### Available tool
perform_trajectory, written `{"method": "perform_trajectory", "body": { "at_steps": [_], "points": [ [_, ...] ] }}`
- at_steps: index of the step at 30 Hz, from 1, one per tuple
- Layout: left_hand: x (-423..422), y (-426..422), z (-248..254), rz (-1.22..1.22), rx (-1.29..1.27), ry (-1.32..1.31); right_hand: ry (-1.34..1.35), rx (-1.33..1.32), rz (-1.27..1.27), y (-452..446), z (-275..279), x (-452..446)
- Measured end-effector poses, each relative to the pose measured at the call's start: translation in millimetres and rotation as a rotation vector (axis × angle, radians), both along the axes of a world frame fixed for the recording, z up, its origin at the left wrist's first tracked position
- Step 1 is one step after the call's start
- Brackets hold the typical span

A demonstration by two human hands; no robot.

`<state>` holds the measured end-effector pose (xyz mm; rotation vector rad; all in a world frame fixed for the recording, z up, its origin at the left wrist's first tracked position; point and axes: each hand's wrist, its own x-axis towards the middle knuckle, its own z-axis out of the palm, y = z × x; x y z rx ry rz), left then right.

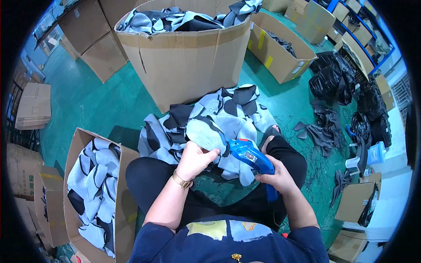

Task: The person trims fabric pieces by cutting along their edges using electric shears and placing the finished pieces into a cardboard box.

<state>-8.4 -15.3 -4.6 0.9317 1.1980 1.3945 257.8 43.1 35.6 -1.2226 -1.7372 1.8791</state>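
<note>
My left hand point(196, 161), with a gold watch on its wrist, is closed on the lower edge of a light grey fabric piece point(205, 135). My right hand point(277, 175) grips the handle of a blue power tool point(253, 157) with a red part on top. The tool's head points left and lies at the right edge of the fabric piece. Whether it touches the fabric I cannot tell. Beyond my hands, a heap of grey and black fabric pieces point(237, 105) spreads over the floor in front of my crossed legs.
A large cardboard box point(184, 65) of fabric stands ahead. Another fabric-filled box point(127, 197) is at my left. An open box point(280, 65) is at the back right. Black plastic bags point(331, 79) and dark scraps point(324, 127) lie right, near a light blue bucket point(376, 153).
</note>
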Motion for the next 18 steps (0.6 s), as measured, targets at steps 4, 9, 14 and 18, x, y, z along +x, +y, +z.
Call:
{"method": "perform_trajectory", "body": {
  "at_steps": [4,9,14,18],
  "points": [
    [8.0,-1.5,2.1,-0.097,-0.006,-0.101,0.145,-0.076,-0.084,9.9,7.0,-10.7],
    [23.6,0.7,-1.6,-0.136,-0.045,-0.324,0.135,0.132,-0.192,21.5,5.0,-39.8],
    [37.4,-0.6,1.2,0.034,-0.160,-0.436,-0.004,0.326,-0.103,19.5,-21.4,-55.0],
    [32.6,4.0,-5.1,0.141,-0.073,-0.459,0.126,0.142,-0.155,16.5,-24.9,-49.1]
  ]
}}
